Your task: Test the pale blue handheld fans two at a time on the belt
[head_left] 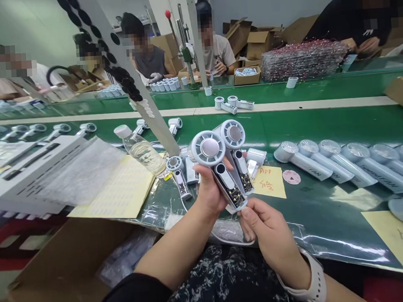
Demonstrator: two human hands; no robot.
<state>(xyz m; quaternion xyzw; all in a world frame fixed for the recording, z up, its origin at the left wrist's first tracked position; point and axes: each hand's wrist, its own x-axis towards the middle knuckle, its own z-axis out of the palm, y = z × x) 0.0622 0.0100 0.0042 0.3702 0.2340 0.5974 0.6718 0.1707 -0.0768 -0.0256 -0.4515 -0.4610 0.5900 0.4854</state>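
Observation:
My left hand point(209, 191) is closed around the handles of two white handheld fans point(222, 161), held upright with their round heads side by side and circuit boards showing in the open handles. My right hand point(266, 231) curls just below and to the right, fingertips touching the bottom end of the nearer handle; a white watch sits on that wrist. More unfinished fans point(178, 173) lie on the green belt point(289, 127) right behind my hands. A yellow note point(269, 182) lies beside them.
A row of wrapped fans point(345, 162) lies at right, a water bottle point(142, 150) and yellow sheets point(122, 192) at left, an open cardboard box point(59, 278) at lower left. Other people work across the belt, with boxes and a stack of trays point(301, 58).

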